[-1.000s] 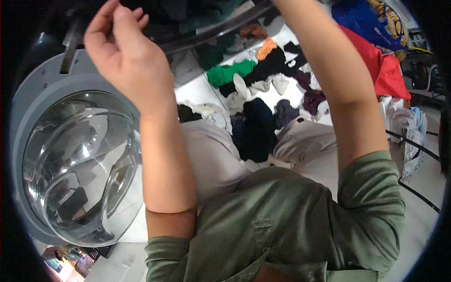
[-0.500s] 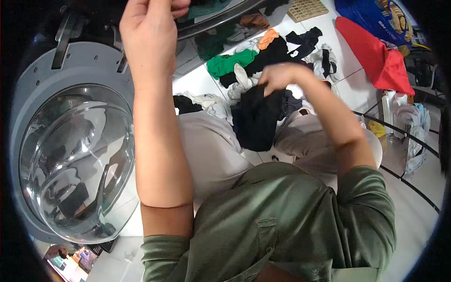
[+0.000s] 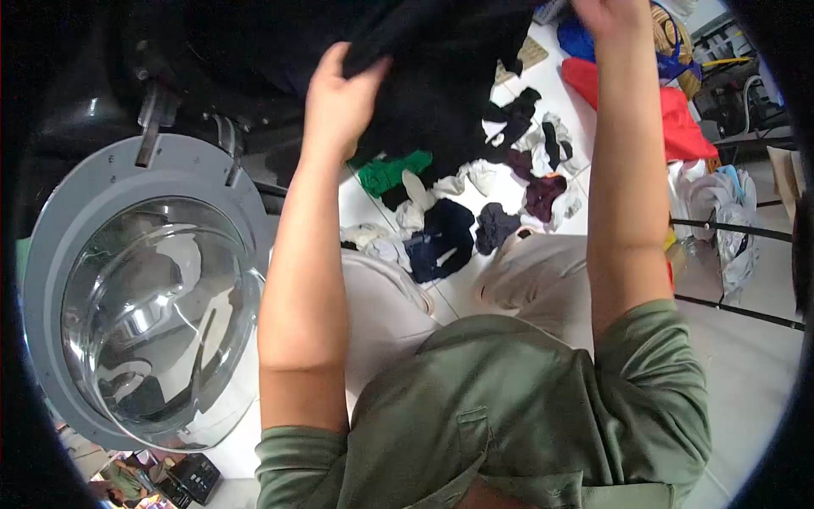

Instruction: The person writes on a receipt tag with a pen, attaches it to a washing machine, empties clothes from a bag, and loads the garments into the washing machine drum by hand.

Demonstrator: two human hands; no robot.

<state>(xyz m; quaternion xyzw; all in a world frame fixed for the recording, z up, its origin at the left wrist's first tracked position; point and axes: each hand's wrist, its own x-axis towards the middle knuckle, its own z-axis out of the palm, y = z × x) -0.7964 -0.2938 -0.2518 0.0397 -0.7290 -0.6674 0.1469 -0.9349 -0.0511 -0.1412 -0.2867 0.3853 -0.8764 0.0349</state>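
A large black cloth (image 3: 441,93) hangs spread across the top of the view. My left hand (image 3: 343,106) is closed on its lower left part, thumb and fingers around the fabric. At the top edge, my right hand (image 3: 606,15) is cut off by the frame; its fingers are hidden, and the cloth's upper right end lies to its left. Below the cloth, clothes lie on the white floor: a green piece (image 3: 394,172), a dark navy piece (image 3: 441,242), a dark grey piece (image 3: 496,227) and a maroon piece (image 3: 543,193).
On the left, a round glass washer door (image 3: 153,314) stands open, hinged to a dark machine (image 3: 102,93). A red bag (image 3: 687,123) and a blue bag (image 3: 577,38) are at the upper right. Below them is a black-barred rack (image 3: 738,229) by some plastic bags (image 3: 733,254).
The black cloth has been lifted from the floor pile and spread out. My right hand has moved up and right from the pile; my left hand has come down and right onto the cloth.
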